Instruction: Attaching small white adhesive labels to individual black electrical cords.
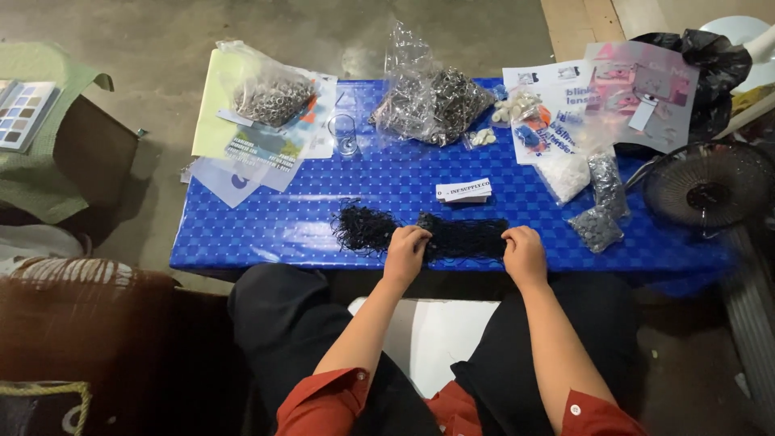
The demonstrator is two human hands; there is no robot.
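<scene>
A bundle of thin black cords point(452, 236), loose and stringy, lies along the near edge of the blue checkered plastic tablecloth point(266, 226), just below the centre of the frame; its left end fans out into a frayed tuft. The left hand point(406, 246) rests on the bundle near its middle, fingers curled down and closed on the strands. The right hand point(524, 253) grips the bundle's right end, fingers likewise curled over the cords; whether the fingertips pinch single strands cannot be told. Directly behind the bundle sits a small stack of white paper cards point(464, 190), apart from it. Further back, at centre, stands a crinkled clear plastic bag of dark metal rings point(432, 101); a second clear bag of silvery metal rings point(270, 93) lies at upper left on printed sheets of paper point(234, 149), with a small clear glass cup point(344, 134) between the two bags. At right, small clear bags of grey metal pieces point(601, 210) and a bag of white pieces point(565, 173) lie near glossy printed leaflets point(638, 93). A dark round wire fan grille point(709, 187) stands off the table's right end, and a black plastic bag point(710, 60) fills the upper right corner. Nothing lies between the hands and the bundle.
</scene>
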